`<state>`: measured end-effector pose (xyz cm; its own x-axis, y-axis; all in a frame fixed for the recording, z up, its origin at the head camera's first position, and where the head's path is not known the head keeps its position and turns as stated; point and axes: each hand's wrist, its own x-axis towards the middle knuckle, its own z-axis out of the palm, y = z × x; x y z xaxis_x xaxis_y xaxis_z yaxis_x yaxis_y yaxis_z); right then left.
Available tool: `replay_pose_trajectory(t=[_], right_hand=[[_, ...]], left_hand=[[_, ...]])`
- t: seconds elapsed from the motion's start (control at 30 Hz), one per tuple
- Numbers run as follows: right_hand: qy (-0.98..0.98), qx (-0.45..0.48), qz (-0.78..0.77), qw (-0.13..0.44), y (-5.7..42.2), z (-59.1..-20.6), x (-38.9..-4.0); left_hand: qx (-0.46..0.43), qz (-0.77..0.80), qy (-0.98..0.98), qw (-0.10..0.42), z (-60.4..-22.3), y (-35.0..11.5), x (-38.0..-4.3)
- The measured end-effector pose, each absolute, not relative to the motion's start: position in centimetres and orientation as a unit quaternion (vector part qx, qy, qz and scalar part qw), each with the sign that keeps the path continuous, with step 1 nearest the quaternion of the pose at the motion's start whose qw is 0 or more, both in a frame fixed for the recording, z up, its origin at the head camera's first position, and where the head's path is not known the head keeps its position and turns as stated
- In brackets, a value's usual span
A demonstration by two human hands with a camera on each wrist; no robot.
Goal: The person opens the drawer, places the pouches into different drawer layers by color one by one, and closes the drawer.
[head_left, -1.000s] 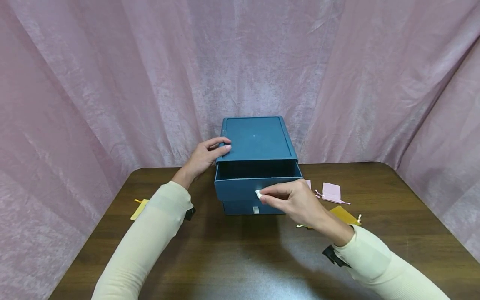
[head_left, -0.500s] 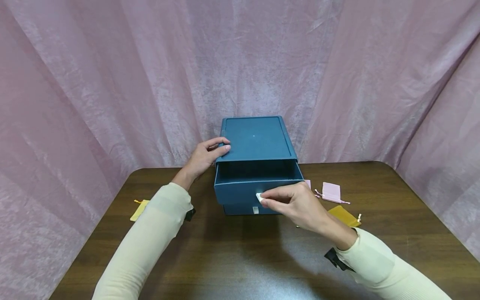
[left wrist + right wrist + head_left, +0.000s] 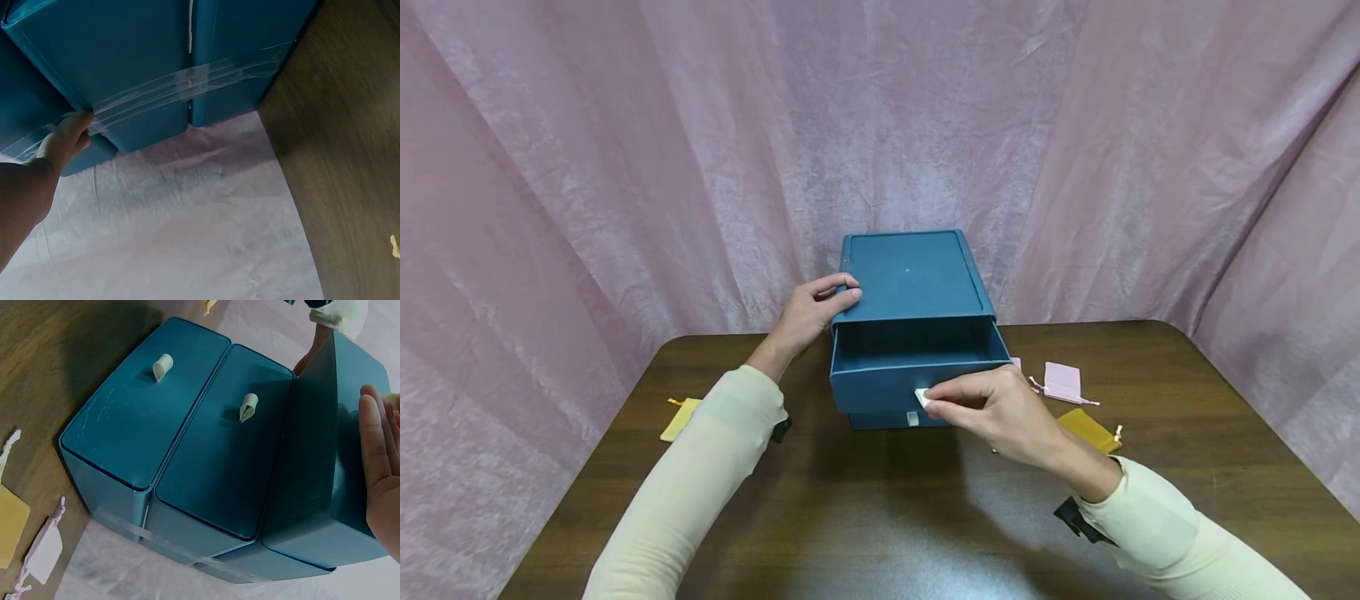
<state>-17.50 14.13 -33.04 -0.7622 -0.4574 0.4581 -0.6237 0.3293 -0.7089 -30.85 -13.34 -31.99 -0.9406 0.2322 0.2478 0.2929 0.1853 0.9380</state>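
A blue plastic drawer unit (image 3: 917, 275) stands on the table, its top drawer (image 3: 872, 390) partly pulled out. My right hand (image 3: 1000, 412) pinches the drawer's small white pull tab (image 3: 921, 397) between thumb and fingers. At the unit's upper left edge rests my left hand (image 3: 805, 315), thumb and fingertips on the top. In the left wrist view, the left hand (image 3: 50, 156) touches the unit's side, where clear tape runs across. Two lower drawers with pale tabs, one being the middle tab (image 3: 248, 407), are closed in the right wrist view. Part of the open drawer's inside is hidden.
A yellow pouch (image 3: 679, 419) lies left on the brown wooden table (image 3: 850, 533), partly behind the left sleeve. To the right lie a pink drawstring pouch (image 3: 1062, 382) and a mustard pouch (image 3: 1087, 430). A pink curtain (image 3: 880, 117) hangs behind.
The top drawer has slid a little farther out toward me, with my right hand holding its tab. My left hand has stayed on the unit's edge.
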Motion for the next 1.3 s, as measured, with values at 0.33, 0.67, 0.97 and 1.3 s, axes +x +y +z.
replay_pose_trajectory(t=[0.33, 0.67, 0.97, 1.3], right_hand=[[-0.818, 0.328, 0.463, 0.098, 14.1, -33.2, -17.2], [-0.809, 0.342, 0.462, 0.119, 14.1, -33.3, -16.3], [-0.811, 0.332, 0.470, 0.107, 14.0, -33.3, -15.5], [-0.821, 0.342, 0.441, 0.118, 14.1, -33.5, -14.9]], left_hand=[[-0.165, -0.615, -0.771, 0.021, -32.1, -13.5, -31.0], [-0.168, -0.610, -0.774, 0.020, -31.9, -13.4, -30.8], [-0.168, -0.601, -0.781, 0.022, -32.0, -13.4, -30.9], [-0.168, -0.603, -0.779, 0.022, -32.0, -13.3, -30.8]])
